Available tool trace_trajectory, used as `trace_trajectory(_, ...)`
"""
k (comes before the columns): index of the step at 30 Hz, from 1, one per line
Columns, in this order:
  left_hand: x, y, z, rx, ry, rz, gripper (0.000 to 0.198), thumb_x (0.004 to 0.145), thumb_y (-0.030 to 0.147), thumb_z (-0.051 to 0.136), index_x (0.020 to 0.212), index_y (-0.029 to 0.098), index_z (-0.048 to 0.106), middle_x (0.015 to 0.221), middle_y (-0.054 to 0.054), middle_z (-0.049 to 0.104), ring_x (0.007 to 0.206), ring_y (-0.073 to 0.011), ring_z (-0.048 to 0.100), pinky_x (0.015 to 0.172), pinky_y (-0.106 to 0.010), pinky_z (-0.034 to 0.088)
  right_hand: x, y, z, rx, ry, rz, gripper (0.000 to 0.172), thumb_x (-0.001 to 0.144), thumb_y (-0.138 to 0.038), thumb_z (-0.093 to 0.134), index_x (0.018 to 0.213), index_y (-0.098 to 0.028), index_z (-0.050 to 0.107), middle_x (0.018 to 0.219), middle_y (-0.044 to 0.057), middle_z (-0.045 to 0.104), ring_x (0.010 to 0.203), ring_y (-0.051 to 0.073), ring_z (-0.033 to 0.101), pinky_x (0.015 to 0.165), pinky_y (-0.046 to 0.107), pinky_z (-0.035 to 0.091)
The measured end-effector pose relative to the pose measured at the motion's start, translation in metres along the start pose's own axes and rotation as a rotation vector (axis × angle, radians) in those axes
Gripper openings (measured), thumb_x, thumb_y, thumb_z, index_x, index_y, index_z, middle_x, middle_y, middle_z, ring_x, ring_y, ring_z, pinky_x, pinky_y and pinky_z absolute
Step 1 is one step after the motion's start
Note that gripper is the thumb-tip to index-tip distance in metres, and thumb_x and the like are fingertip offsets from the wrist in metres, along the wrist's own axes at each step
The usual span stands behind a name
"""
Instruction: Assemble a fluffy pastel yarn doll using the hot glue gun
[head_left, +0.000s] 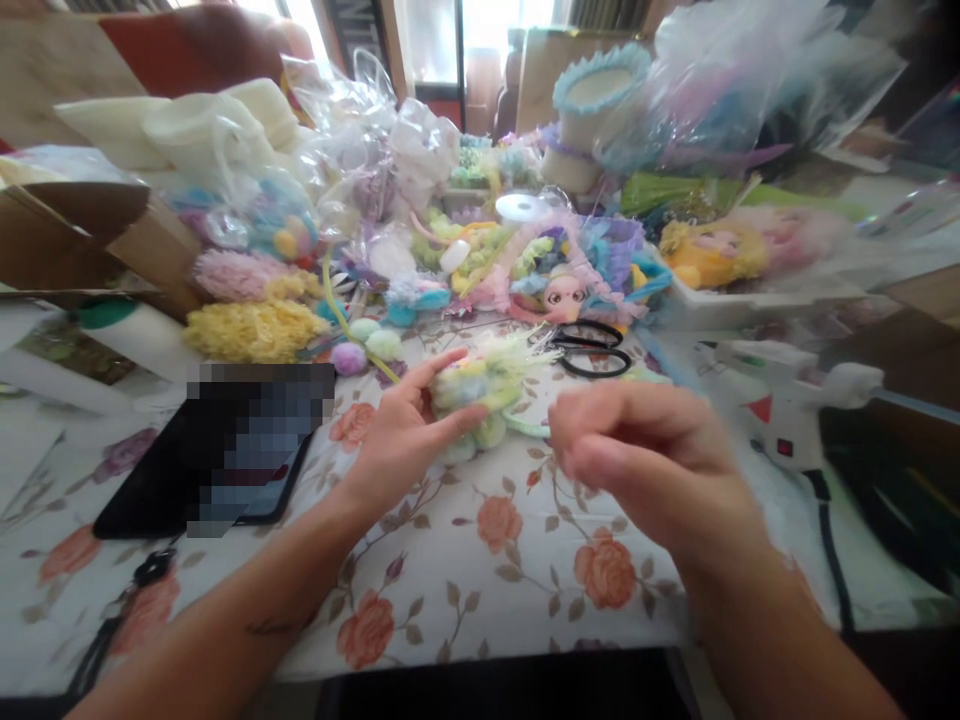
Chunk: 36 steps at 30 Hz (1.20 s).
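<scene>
Near the middle of the table, my left hand [409,425] is closed around a fluffy pale yellow-green bundle [476,385] with patches of other pastel colours and a frayed, whitish fringe at its far right end. From the bundle's lower right runs a pale green strand [529,428], like a pipe cleaner, up to the fingertips of my right hand [637,450]. That hand is raised, slightly blurred, its thumb and fingers pinched together on the strand. Just beyond the bundle lie black-handled scissors [596,362]. Rounded pale green pieces show under the bundle; whether they belong to it I cannot tell.
A dark tablet [150,470] lies at left, with pompoms [349,358] and yellow fluffy material [255,330] behind. A white glue gun [787,400] with a cable stands at right. Plastic bags [352,130], a doll face [566,293] and craft pieces crowd the back.
</scene>
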<state>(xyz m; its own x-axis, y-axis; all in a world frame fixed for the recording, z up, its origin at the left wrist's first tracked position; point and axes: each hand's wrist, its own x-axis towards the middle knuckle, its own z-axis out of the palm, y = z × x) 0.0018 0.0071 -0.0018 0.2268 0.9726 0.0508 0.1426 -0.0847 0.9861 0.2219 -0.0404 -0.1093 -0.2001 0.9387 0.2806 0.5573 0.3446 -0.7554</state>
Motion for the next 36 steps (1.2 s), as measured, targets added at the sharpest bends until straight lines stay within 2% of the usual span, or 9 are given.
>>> trace_trajectory(4,0.000,0.003,0.000,0.032,0.019,0.051,0.065,0.077,0.034,0.080,0.137,0.021,0.058,0.138,-0.011,0.064,0.127,-0.0302,0.059,0.108,-0.047,0.047,0.042,-0.087,-0.040,0.039,0.003,0.041,0.040,0.088,-0.056,0.064,0.088,-0.019,0.078,0.067,0.003,0.069,0.068,0.018,0.064,0.057,0.027,0.046)
trace_trajectory(7,-0.001,0.005,0.000,0.113,0.067,0.096,0.062,0.077,0.029,0.079,0.135,0.020,0.059,0.133,-0.011,0.066,0.128,-0.0309,0.058,0.110,-0.048,0.045,0.054,-0.121,-0.048,0.096,-0.003,0.086,0.037,0.088,-0.052,0.064,0.082,-0.018,0.077,0.064,0.002,0.068,0.062,0.016,0.060,0.055,0.026,0.043)
trace_trajectory(12,-0.003,0.000,0.002,0.168,0.101,0.259,0.058,0.077,0.021,0.075,0.133,0.020,0.060,0.135,-0.011,0.063,0.127,-0.0289,0.058,0.111,-0.046,0.044,0.052,-0.115,-0.032,0.227,0.007,0.219,0.030,0.086,-0.044,0.067,0.074,-0.017,0.074,0.063,0.001,0.068,0.057,0.012,0.054,0.052,0.024,0.038)
trace_trajectory(17,-0.004,-0.005,0.005,0.297,0.152,0.371,0.052,0.079,0.021,0.075,0.129,0.021,0.063,0.136,-0.010,0.061,0.131,-0.0265,0.055,0.112,-0.040,0.045,0.053,-0.110,-0.028,0.363,-0.001,0.344,0.039,0.085,-0.050,0.067,0.063,-0.018,0.069,0.053,-0.003,0.056,0.047,0.008,0.043,0.047,0.023,0.035)
trace_trajectory(22,-0.005,-0.004,0.007,0.280,0.124,0.359,0.054,0.078,0.018,0.074,0.131,0.019,0.062,0.136,-0.011,0.059,0.131,-0.0265,0.055,0.110,-0.038,0.046,0.054,-0.107,-0.027,0.391,-0.002,0.376,0.034,0.083,-0.046,0.070,0.064,-0.018,0.072,0.048,-0.005,0.049,0.045,0.008,0.039,0.044,0.022,0.034)
trace_trajectory(29,-0.007,-0.006,0.007,0.043,0.013,0.297,0.058,0.080,0.017,0.066,0.137,0.019,0.056,0.141,-0.014,0.056,0.130,-0.0304,0.055,0.111,-0.045,0.044,0.054,-0.106,-0.025,0.379,0.048,0.332,0.032,0.083,-0.042,0.070,0.061,-0.019,0.069,0.046,-0.005,0.047,0.045,0.008,0.040,0.045,0.022,0.036)
trace_trajectory(33,-0.006,-0.002,0.004,0.042,0.026,0.306,0.050,0.084,0.026,0.068,0.133,0.017,0.060,0.140,-0.014,0.057,0.132,-0.0310,0.053,0.113,-0.047,0.041,0.054,-0.106,-0.024,0.369,0.088,0.306,0.036,0.081,-0.043,0.072,0.055,-0.018,0.064,0.047,-0.005,0.047,0.045,0.008,0.038,0.044,0.022,0.034)
trace_trajectory(36,-0.004,0.002,0.001,0.092,0.023,0.297,0.054,0.082,0.033,0.075,0.133,0.018,0.061,0.140,-0.013,0.058,0.132,-0.0308,0.052,0.114,-0.046,0.041,0.054,-0.105,-0.024,0.355,0.091,0.296,0.038,0.082,-0.043,0.070,0.054,-0.018,0.063,0.047,-0.006,0.045,0.045,0.007,0.038,0.044,0.022,0.033)
